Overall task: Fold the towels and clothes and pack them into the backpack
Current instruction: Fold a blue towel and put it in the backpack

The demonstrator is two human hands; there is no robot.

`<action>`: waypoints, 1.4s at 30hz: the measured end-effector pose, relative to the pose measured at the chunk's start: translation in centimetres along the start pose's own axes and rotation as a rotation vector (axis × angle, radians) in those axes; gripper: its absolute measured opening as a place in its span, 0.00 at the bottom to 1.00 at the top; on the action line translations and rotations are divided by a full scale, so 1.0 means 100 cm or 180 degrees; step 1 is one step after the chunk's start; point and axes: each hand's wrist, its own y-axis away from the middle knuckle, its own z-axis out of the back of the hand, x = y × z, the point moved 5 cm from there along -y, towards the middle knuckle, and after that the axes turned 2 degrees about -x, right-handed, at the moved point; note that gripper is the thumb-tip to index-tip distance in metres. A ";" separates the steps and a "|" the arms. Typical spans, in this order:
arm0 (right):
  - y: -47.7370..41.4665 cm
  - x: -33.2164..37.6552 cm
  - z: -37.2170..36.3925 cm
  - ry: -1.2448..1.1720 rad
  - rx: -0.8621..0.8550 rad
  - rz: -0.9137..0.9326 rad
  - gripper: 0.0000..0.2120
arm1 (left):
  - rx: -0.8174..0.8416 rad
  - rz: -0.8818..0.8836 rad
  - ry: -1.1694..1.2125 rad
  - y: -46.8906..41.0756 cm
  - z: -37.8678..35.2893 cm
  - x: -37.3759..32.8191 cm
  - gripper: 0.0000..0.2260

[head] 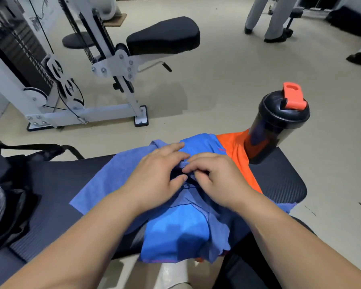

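On bench pad (pixel 60 184) | blue garment (pixel 175 232) lengthwise near-to-far | left hand (pixel 156 176) flat on it | right hand (pixel 217 178) pinches it

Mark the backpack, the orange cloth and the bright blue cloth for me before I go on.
backpack (pixel 16 197), head view, on its black fabric at the far left.
orange cloth (pixel 237 157), head view, on its flat visible middle.
blue cloth (pixel 175 232), head view, on its bright near fold.

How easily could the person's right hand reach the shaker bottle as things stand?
Probably yes. The shaker bottle stands beyond the right hand on its own side, with only the flat orange garment between, though the hand now pinches the blue clothes.
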 end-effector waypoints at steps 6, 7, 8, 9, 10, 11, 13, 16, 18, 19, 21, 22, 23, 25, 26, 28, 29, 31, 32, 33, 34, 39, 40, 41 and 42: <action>-0.001 0.002 0.022 0.0033 -0.0029 -0.0172 0.14 | 0.0149 0.0089 0.0376 -0.022 0.007 -0.004 0.10; -0.002 0.000 0.025 0.0103 -0.0049 -0.0294 0.14 | 0.0142 0.0092 0.0448 -0.020 0.011 -0.004 0.10; -0.001 -0.004 0.027 0.0185 -0.0044 -0.0445 0.15 | 0.0164 0.0095 0.0464 -0.019 0.015 -0.004 0.10; 0.000 -0.009 0.029 0.0262 -0.0011 -0.0598 0.16 | 0.0187 0.0081 0.0402 -0.016 0.019 -0.004 0.11; 0.002 -0.014 0.030 0.0341 0.0022 -0.0736 0.16 | 0.0219 0.0071 0.0246 -0.013 0.024 -0.003 0.11; 0.004 -0.019 0.030 0.0411 0.0047 -0.0848 0.15 | 0.0229 0.0050 0.0065 -0.009 0.029 -0.002 0.11; 0.009 -0.025 0.028 0.0475 0.0091 -0.1012 0.13 | 0.0135 0.0057 -0.0243 -0.002 0.041 0.000 0.11; 0.013 -0.031 0.024 0.0666 0.0227 -0.1160 0.09 | -0.0197 0.0225 -0.0549 0.010 0.064 0.002 0.13; 0.016 -0.038 0.023 0.0893 0.0331 -0.1278 0.08 | -0.0433 0.0362 -0.0600 0.018 0.081 0.005 0.13; 0.018 -0.042 0.023 0.1000 0.0364 -0.1343 0.08 | -0.0542 0.0433 -0.0627 0.021 0.090 0.008 0.13; 0.021 -0.048 0.024 0.1121 0.0362 -0.1451 0.06 | -0.0641 0.0615 -0.0704 0.025 0.103 0.019 0.14; 0.021 -0.051 0.025 0.1139 0.0327 -0.1465 0.04 | -0.0574 0.0737 -0.0739 0.026 0.107 0.027 0.14; 0.020 -0.052 0.027 0.1134 0.0268 -0.1458 0.05 | -0.0415 0.0890 -0.0779 0.027 0.109 0.037 0.14; 0.015 -0.052 0.028 0.1116 0.0138 -0.1473 0.15 | 0.0096 0.1229 -0.0802 0.031 0.106 0.057 0.14; 0.012 -0.050 0.029 0.1076 0.0071 -0.1461 0.17 | 0.0388 0.1321 -0.0805 0.033 0.101 0.067 0.16; 0.004 -0.044 0.028 0.1031 0.0134 -0.1340 0.18 | 0.0997 0.1303 -0.0903 0.040 0.090 0.087 0.20; -0.001 -0.041 0.026 0.1054 0.0362 -0.1273 0.18 | 0.1324 0.1269 -0.0896 0.046 0.086 0.096 0.22; -0.008 -0.031 0.020 0.1104 0.1376 -0.1168 0.20 | 0.2083 0.1191 -0.0468 0.065 0.080 0.106 0.26; -0.008 -0.022 0.017 0.0981 0.2072 -0.1154 0.22 | 0.2479 0.1156 -0.0045 0.077 0.080 0.107 0.27; -0.005 -0.012 0.015 0.0745 0.2757 -0.1165 0.23 | 0.2842 0.1109 0.0459 0.089 0.080 0.106 0.28; -0.002 0.000 0.016 0.0461 0.3340 -0.1179 0.24 | 0.3152 0.1002 0.0954 0.102 0.082 0.105 0.27; -0.021 0.035 0.036 -0.0295 0.4018 -0.1099 0.15 | 0.3603 0.0536 0.2222 0.131 0.100 0.095 0.16; -0.032 0.030 0.037 -0.0086 0.3823 -0.1136 0.17 | 0.3490 0.0794 0.2185 0.127 0.101 0.096 0.16; -0.043 0.020 0.038 0.0257 0.3553 -0.1216 0.18 | 0.3227 0.1158 0.1985 0.120 0.101 0.102 0.20; -0.055 0.007 0.037 0.0726 0.3240 -0.1271 0.19 | 0.2771 0.1434 0.1499 0.108 0.101 0.111 0.25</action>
